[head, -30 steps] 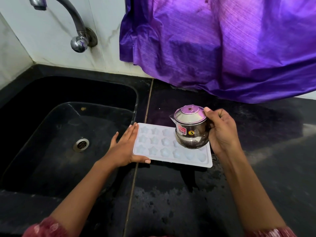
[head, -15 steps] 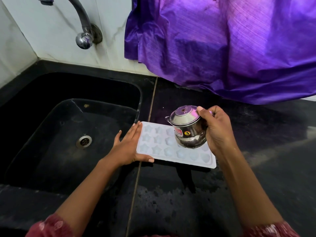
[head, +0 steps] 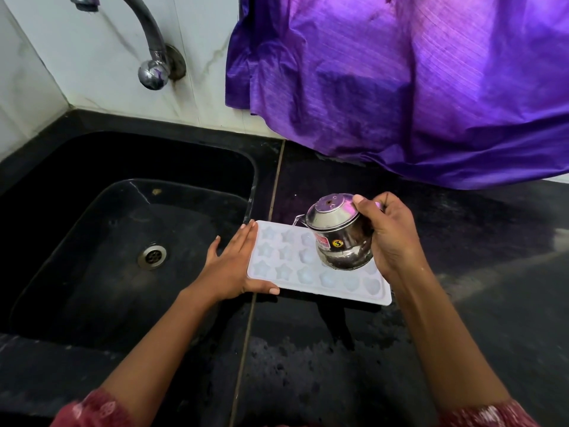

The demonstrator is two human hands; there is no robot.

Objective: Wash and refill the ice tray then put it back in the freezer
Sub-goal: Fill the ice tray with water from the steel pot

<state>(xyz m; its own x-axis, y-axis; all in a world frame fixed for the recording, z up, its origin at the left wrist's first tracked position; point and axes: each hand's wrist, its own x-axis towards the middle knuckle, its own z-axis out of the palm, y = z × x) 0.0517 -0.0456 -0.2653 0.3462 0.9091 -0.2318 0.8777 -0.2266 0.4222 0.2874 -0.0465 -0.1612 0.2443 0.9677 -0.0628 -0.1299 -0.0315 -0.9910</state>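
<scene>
Here, left grip (head: 231, 268) spread against ice tray (head: 295, 264) edge — right grip (head: 392, 238) curled round tilted steel pot (head: 340, 232).

White ice tray (head: 278, 268), silver pot (head: 341, 238) w/ red label, purple cloth (head: 400, 87), blk sink (head: 123, 155)

Pot (head: 341, 238) is covering the tray's (head: 286, 272) far-right cavities. Right hand (head: 391, 238) is hiding the pot's handle. Top edge is cutting off the tap (head: 147, 29) spout. Top and right edges are cropping the cloth (head: 400, 87). Pot label print is staying too small to read.
</scene>
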